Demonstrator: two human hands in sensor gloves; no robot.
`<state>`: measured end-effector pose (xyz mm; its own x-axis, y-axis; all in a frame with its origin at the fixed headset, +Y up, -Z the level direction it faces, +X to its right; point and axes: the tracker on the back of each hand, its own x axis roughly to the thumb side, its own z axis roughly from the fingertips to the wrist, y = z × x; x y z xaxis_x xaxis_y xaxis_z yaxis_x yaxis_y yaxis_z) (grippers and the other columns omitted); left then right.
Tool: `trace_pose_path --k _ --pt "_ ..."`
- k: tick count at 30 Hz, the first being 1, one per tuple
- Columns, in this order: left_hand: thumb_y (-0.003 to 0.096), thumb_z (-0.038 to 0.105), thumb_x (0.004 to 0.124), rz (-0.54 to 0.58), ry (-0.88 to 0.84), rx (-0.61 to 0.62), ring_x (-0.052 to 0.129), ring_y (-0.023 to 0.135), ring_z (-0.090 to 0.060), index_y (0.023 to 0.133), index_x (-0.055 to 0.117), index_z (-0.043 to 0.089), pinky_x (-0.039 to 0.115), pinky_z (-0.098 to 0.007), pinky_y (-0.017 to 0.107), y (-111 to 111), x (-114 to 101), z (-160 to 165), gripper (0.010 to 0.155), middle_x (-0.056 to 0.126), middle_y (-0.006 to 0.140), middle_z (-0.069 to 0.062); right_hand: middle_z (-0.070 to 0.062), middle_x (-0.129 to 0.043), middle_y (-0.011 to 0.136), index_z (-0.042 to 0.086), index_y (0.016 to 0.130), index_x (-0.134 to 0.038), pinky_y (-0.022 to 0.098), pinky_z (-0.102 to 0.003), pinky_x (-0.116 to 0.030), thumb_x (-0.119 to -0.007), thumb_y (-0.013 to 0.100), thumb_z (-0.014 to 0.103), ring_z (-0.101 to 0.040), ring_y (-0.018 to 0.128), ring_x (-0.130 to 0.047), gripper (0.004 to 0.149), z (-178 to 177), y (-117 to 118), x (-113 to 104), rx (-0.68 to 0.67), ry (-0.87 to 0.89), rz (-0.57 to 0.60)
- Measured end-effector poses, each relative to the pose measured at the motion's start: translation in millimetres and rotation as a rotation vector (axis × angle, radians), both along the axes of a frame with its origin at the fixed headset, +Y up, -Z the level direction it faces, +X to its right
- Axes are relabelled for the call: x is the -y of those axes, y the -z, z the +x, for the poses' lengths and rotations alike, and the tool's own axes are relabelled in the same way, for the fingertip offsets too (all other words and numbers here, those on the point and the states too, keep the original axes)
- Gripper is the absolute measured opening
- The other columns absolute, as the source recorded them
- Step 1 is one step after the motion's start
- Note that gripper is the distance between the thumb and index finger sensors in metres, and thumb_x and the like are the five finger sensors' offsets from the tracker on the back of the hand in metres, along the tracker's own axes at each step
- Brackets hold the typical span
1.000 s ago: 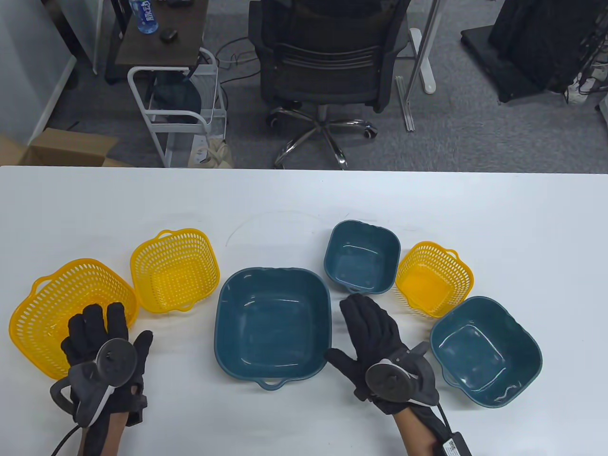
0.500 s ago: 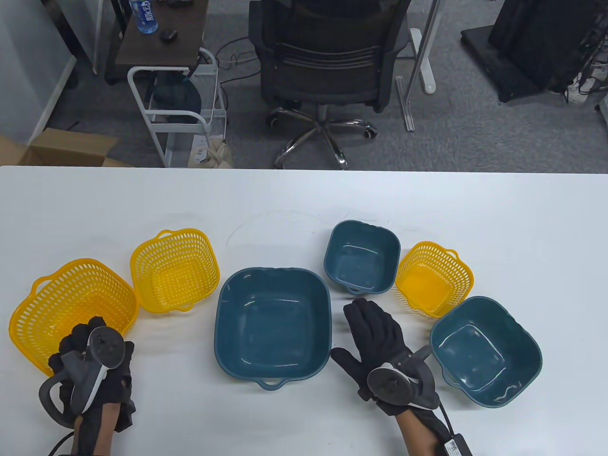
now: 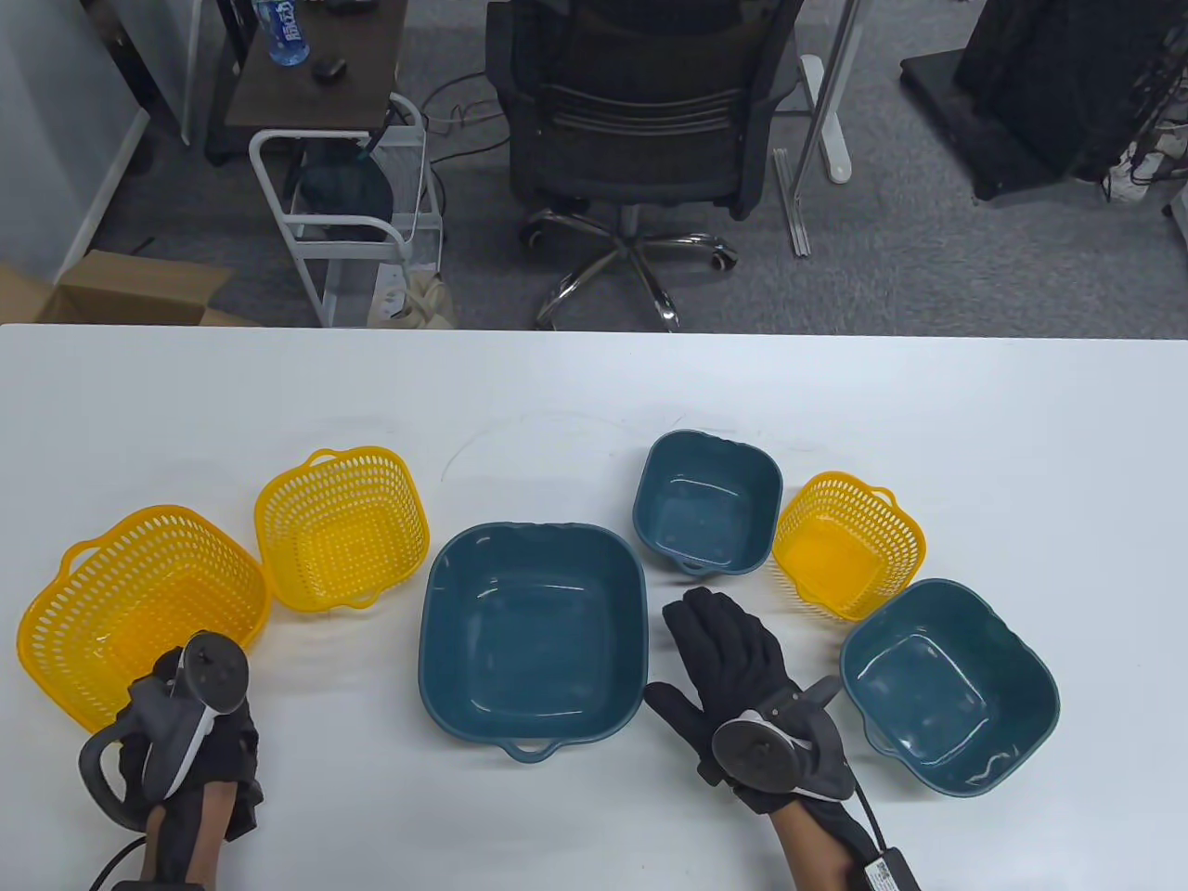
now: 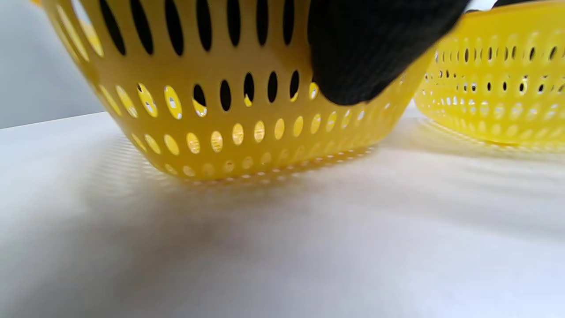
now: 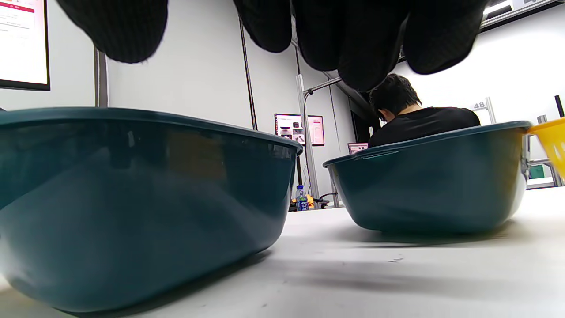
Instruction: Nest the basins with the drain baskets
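Fingers [image 4: 362, 57] of the left hand [image 3: 186, 733] curl at the near wall of the big yellow basket [image 3: 139, 603], one black fingertip pressed on the perforated side; whether they fully clamp the rim, cannot tell. Basket sits near the tabletop's [image 3: 594, 399] front-left corner, just left of the large blue basin [image 3: 534, 631] it likely belongs in. Judged: thin perforated plastic, light, a bit flexible, not fragile; rim or loop handle is the sensible hold, and holes give grip. Left wrist low, knuckles over the near rim. Right hand [image 3: 742, 687] lies flat, fingers spread and holding nothing, between the large basin and the mid-size basin [image 3: 947, 687].
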<state>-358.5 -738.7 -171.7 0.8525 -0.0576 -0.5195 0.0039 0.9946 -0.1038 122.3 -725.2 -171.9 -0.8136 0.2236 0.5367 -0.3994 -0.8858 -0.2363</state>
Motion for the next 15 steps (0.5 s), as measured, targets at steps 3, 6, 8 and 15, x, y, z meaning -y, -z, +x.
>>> trace_pose_path --k 3,6,8,15 --pt "0.0515 -0.001 0.093 0.011 0.025 0.008 0.093 0.082 -0.032 0.1 0.071 0.025 0.077 -0.05 0.06 1.5 -0.5 2.4 0.059 0.086 0.099 -0.001 -0.027 -0.053 0.108 0.007 0.107 -0.05 0.066 -0.067 -0.062 -0.071 0.046 0.054 -0.052 0.093 -0.065 0.079 -0.6 -1.1 0.7 -0.005 -0.001 0.002" --pt "0.0519 -0.002 0.09 0.026 0.041 0.013 0.096 0.076 -0.03 0.097 0.075 0.026 0.079 -0.048 0.057 1.9 -1.2 4.1 0.055 0.09 0.093 0.001 -0.027 -0.054 0.108 0.007 0.106 -0.05 0.066 -0.067 -0.062 -0.071 0.046 0.054 -0.052 0.093 -0.065 0.079 -1.3 -2.2 0.5 -0.007 -0.01 0.011" --pt "0.0518 -0.002 0.09 0.039 0.054 0.012 0.097 0.072 -0.029 0.096 0.075 0.026 0.08 -0.047 0.056 1.6 -1.9 4.7 0.054 0.092 0.09 0.002 -0.027 -0.054 0.108 0.007 0.106 -0.05 0.066 -0.067 -0.062 -0.071 0.047 0.054 -0.052 0.093 -0.065 0.079 -1.8 -2.6 0.4 -0.008 -0.015 0.014" --pt "0.0513 -0.001 0.091 0.081 0.106 0.011 0.098 0.069 -0.028 0.095 0.077 0.026 0.08 -0.047 0.055 -4.1 -12.5 8.3 0.053 0.093 0.087 0.002 -0.027 -0.055 0.107 0.007 0.106 -0.051 0.066 -0.067 -0.062 -0.071 0.046 0.054 -0.052 0.093 -0.066 0.078 -1.1 -4.0 -0.5 -0.006 -0.016 0.031"
